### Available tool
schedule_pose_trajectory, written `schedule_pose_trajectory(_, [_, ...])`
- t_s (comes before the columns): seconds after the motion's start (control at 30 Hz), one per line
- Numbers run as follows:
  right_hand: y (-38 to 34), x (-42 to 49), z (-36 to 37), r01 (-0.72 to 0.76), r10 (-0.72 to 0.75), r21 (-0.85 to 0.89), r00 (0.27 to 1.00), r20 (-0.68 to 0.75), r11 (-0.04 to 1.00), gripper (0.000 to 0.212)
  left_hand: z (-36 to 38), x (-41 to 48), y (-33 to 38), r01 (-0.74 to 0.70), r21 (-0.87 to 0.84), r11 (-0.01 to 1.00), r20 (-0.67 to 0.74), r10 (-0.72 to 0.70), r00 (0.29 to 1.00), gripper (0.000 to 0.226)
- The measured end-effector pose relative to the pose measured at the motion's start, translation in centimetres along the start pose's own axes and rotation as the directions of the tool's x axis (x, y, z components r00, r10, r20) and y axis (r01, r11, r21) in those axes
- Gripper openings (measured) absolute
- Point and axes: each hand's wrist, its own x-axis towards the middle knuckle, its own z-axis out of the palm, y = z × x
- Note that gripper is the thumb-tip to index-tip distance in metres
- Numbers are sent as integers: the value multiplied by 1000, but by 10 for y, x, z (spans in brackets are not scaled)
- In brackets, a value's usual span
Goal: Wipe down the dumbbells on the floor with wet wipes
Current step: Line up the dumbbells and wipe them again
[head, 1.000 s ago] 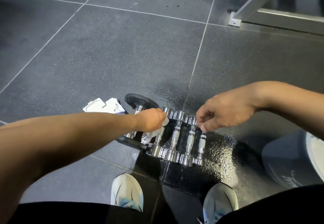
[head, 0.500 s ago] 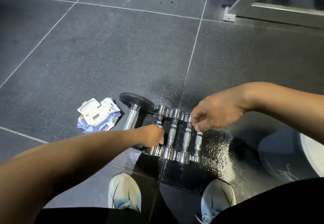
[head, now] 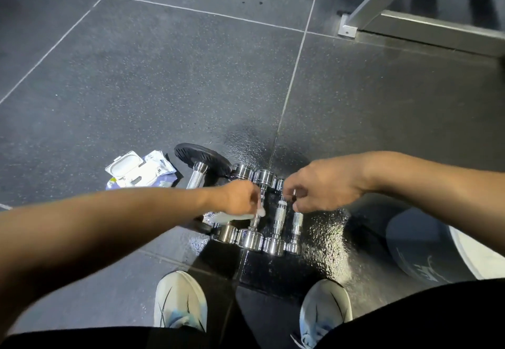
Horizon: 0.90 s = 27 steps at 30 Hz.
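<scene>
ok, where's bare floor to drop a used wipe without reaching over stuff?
Free: the wide floor beyond the weight plate and dumbbells, up to the metal frame; also left of the wipes pack. The patch right of the dumbbells is bare but glistens wet. Crowded: pack through plate to dumbbells, with left hand, holding a wipe, and right hand over the row.

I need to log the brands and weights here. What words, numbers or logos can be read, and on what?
No text can be read.
Wet wipes pack: blue print, too blurred.
Grey object at right: white marking, illegible.
Dumbbells: no numbers visible.
</scene>
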Motion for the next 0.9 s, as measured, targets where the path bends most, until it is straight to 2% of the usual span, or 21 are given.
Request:
schedule_pose_trajectory(0.07, [0, 8, 3, -16, 20, 38, 995, -101, 999, 46, -29, -18, 24, -27, -380, 925, -32, 16, 999, 13])
schedule_pose_trajectory(0.17, [2, 33, 4, 45, 13, 185, 952, -305, 982, 61, -58, -49, 45, -81, -732, 676, -79, 34, 996, 22])
schedule_pose_trajectory(0.23, [4, 50, 3, 104, 51, 341, 908, -415, 934, 58, -64, -60, 45, -95, -850, 517, -123, -19, 992, 25])
schedule_pose_trajectory(0.3, [7, 68, 6, 180, 84, 448, 857, -509, 876, 53, -63, -61, 35, -131, -915, 381, -193, -130, 973, 30])
schedule_pose_trajectory(0.4, [17, 94, 22, 258, 125, 546, 814, -567, 797, 31, -58, -57, 21, -128, -961, 245, -178, -197, 964, 31])
schedule_pose_trajectory(0.43, [20, 102, 29, 284, 141, 573, 799, -585, 769, 24, -56, -55, 19, -116, -963, 242, -164, -192, 967, 28])
schedule_pose_trajectory(0.47, [25, 111, 37, 301, 158, 581, 778, -609, 756, 20, -55, -53, 15, -87, -953, 290, -151, -204, 967, 25])
schedule_pose_trajectory(0.5, [30, 121, 44, 310, 160, 549, 745, -647, 776, 20, -54, -51, 9, -48, -897, 439, -169, -241, 956, 22])
schedule_pose_trajectory(0.53, [35, 129, 51, 304, 130, 472, 714, -688, 828, 20, -55, -52, -1, 30, -728, 684, -214, -269, 939, 20])
schedule_pose_trajectory(0.57, [39, 138, 58, 293, 74, 377, 698, -713, 879, 19, -57, -52, -13, 149, -441, 885, -254, -282, 925, 21])
schedule_pose_trajectory(0.6, [42, 146, 65, 300, 2, 290, 692, -722, 909, 18, -58, -54, -27, 263, -122, 957, -284, -288, 914, 25])
schedule_pose_trajectory(0.63, [43, 155, 70, 323, -65, 224, 688, -723, 920, 16, -60, -55, -42, 344, 78, 936, -313, -305, 900, 30])
schedule_pose_trajectory(0.7, [40, 170, 77, 354, -147, 135, 664, -733, 925, 16, -57, -57, -70, 445, 147, 883, -293, -391, 873, 37])
schedule_pose_trajectory(0.77, [34, 188, 89, 354, -222, 36, 658, -719, 934, 29, -48, -58, -88, 488, 198, 850, -170, -460, 871, 37])
schedule_pose_trajectory(0.83, [30, 206, 105, 291, -295, -115, 711, -639, 950, 50, -36, -55, -100, 487, 263, 833, -145, -465, 874, 36])
schedule_pose_trajectory(0.9, [29, 216, 119, 201, -291, -217, 768, -571, 955, 70, -32, -54, -99, 484, 289, 826, -168, -454, 875, 34])
